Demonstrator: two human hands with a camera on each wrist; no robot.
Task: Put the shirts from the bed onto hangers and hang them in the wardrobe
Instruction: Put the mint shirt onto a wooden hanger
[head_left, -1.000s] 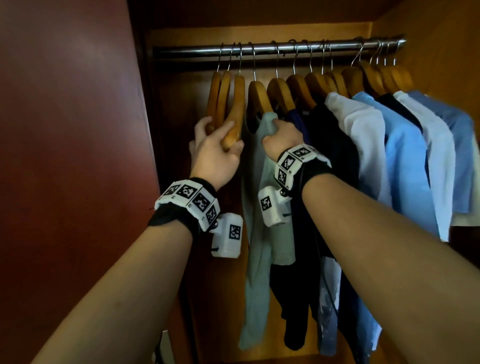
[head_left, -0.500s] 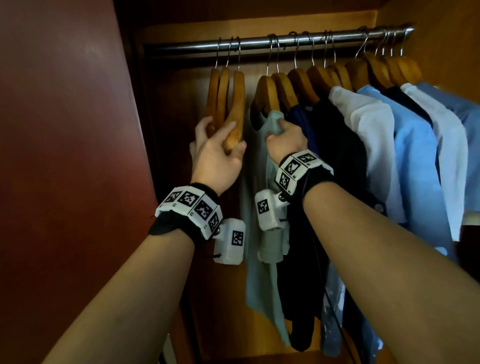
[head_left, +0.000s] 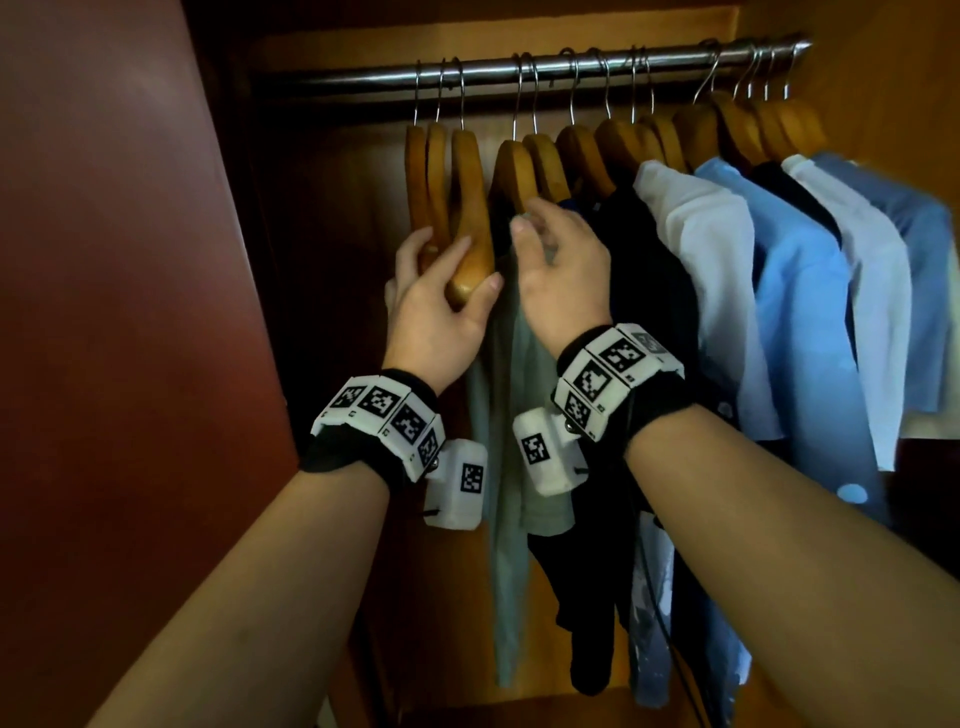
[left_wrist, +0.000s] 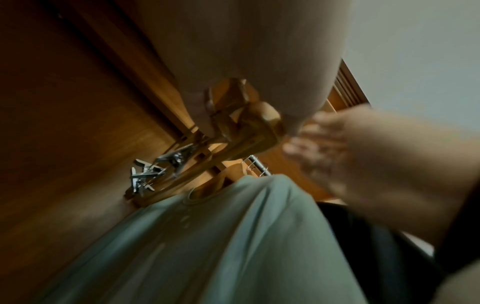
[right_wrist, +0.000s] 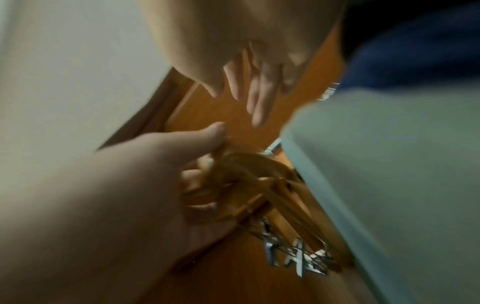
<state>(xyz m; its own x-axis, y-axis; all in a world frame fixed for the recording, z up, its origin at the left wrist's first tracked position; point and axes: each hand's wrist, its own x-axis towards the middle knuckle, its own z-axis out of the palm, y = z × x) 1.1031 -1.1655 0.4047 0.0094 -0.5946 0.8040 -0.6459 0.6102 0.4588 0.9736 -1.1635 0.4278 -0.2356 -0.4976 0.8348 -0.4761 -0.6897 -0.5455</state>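
Wardrobe (head_left: 130, 312), rail (head_left: 519, 75) up top: left hand (head_left: 431, 312) wrapped round empty wooden hanger (head_left: 470, 218), hanging straight down; right hand (head_left: 563, 280) loose beside green shirt (head_left: 511, 467).

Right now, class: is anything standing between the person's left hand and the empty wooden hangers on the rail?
Nothing visible does. The left hand already grips the lower ends of the empty hangers, thumb across the front one. The pale green shirt hangs just to their right, beside them, not in between. The right hand hovers open near that shirt's shoulder.

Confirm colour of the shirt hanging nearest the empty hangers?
Pale grey-green shirt; clearest in the head view.
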